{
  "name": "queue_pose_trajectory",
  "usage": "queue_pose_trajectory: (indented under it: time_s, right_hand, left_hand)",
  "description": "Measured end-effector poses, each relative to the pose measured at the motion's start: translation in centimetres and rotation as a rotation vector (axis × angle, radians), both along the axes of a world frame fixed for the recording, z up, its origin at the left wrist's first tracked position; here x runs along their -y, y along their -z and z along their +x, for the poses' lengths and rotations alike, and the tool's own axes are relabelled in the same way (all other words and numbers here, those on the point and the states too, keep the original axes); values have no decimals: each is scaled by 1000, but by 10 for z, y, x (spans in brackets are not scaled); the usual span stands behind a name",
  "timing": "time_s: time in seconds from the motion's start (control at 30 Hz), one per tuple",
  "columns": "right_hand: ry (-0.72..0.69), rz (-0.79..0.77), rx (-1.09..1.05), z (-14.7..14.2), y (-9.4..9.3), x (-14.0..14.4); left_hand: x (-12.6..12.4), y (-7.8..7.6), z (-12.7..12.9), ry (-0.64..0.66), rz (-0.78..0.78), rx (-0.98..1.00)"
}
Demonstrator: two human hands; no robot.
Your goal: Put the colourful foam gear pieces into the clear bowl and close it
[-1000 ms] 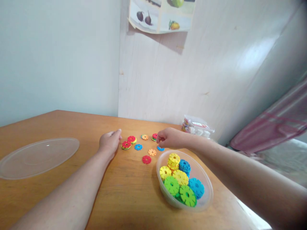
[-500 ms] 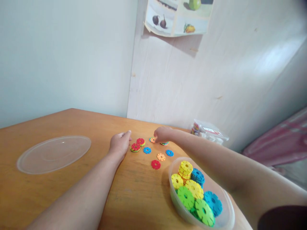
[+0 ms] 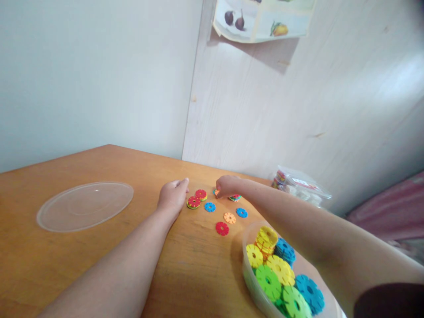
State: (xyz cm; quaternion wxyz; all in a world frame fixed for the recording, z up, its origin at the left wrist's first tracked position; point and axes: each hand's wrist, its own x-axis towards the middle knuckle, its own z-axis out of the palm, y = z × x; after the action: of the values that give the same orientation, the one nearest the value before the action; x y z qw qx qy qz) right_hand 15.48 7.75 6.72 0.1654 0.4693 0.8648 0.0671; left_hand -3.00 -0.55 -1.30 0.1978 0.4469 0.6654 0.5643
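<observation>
My left hand (image 3: pixel 172 197) rests on the wooden table (image 3: pixel 99 260) with its fingers curled in and nothing in them, just left of two short red-topped disc stacks (image 3: pixel 194 202). My right hand (image 3: pixel 227 185) reaches across, its fingertips pinched on a small orange disc (image 3: pixel 215 192) lying on the table. Another small stack (image 3: pixel 235 198) sits partly hidden under that wrist. Loose flat discs lie nearer me: a blue disc (image 3: pixel 210 206), an orange one (image 3: pixel 229 217), a second blue one (image 3: pixel 241 213) and a red one (image 3: pixel 221 228).
A clear plastic bowl (image 3: pixel 247 274) at the lower right holds several yellow, green and blue toothed discs. Its clear lid (image 3: pixel 85 206) lies flat at the left. A clear bag of pieces (image 3: pixel 300 185) sits by the wall, under a fruit poster (image 3: pixel 261 20).
My right hand has moved from the blue disc near the bowl over to the orange disc farther back. The view has swung left and down. My left hand stays put.
</observation>
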Motion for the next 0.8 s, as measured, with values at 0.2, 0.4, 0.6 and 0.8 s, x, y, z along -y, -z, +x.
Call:
queue_pose_trajectory:
  time_s: [0.2,0.4,0.6,0.8]
  right_hand:
    - [-36,-15,-116,18,-30,26]
    - [-116,-110,-316,67,-71,105]
    - [-116,-166,-326,105,-70,160]
    - [-111,-215,-317,116,-62,172]
  left_hand:
    - [5,-6,5,-20,23,16]
    - [6,-8,7,-3,9,71]
    - [4,-8,6,-35,-4,57]
    - [7,-11,8,-47,-4,107]
